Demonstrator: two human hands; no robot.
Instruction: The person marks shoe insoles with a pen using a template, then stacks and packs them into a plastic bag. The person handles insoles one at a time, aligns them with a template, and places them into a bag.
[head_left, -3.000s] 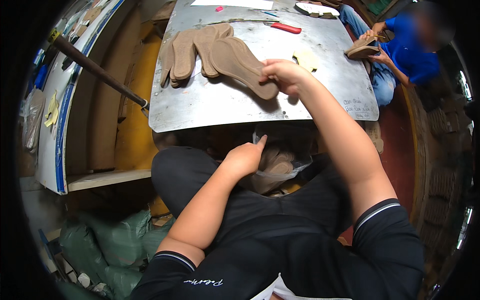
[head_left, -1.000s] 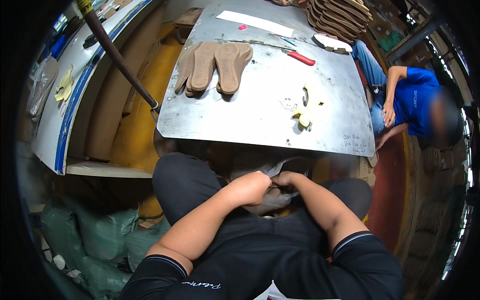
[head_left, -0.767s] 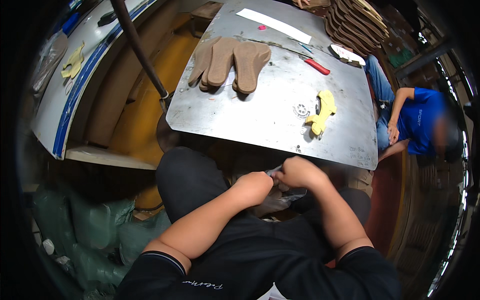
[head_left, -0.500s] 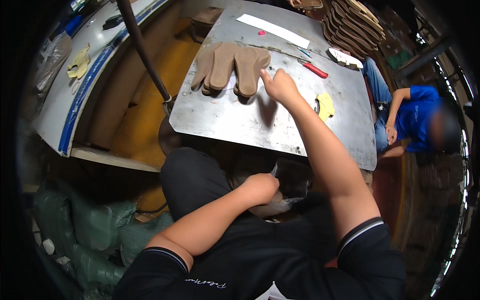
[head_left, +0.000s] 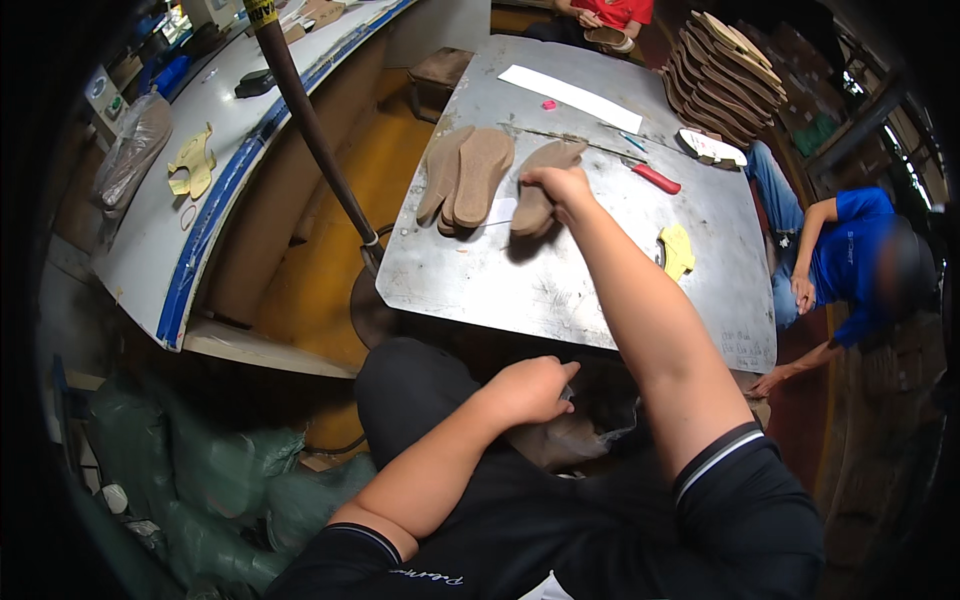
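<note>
On the metal tabletop, my right hand (head_left: 562, 190) is closed around the edge of a brown shoe sole (head_left: 535, 205), thumb on top. The sole is tilted, and whether another lies under it is hard to see. Just left of it, more brown shoe soles (head_left: 480, 178) lie overlapping in a small pile. Above my lap, my left hand (head_left: 530, 392) is curled at the rim of a clear plastic bag (head_left: 570, 438). Some of its fingers are hidden beneath the hand, and brownish contents show dimly through the plastic.
The metal table (head_left: 620, 300) also bears a red-handled knife (head_left: 656, 179), a yellow cutout (head_left: 677, 250), a white strip (head_left: 570, 95) and a tall stack of soles (head_left: 725, 75). One person in blue (head_left: 865, 255) sits at the right; another in red (head_left: 615, 12) is beyond the table.
My right hand has gone from pointing beside the soles to gripping one, which is now turned and apart from the pile. The left hand stays by the bag. The whole view has shifted slightly.
</note>
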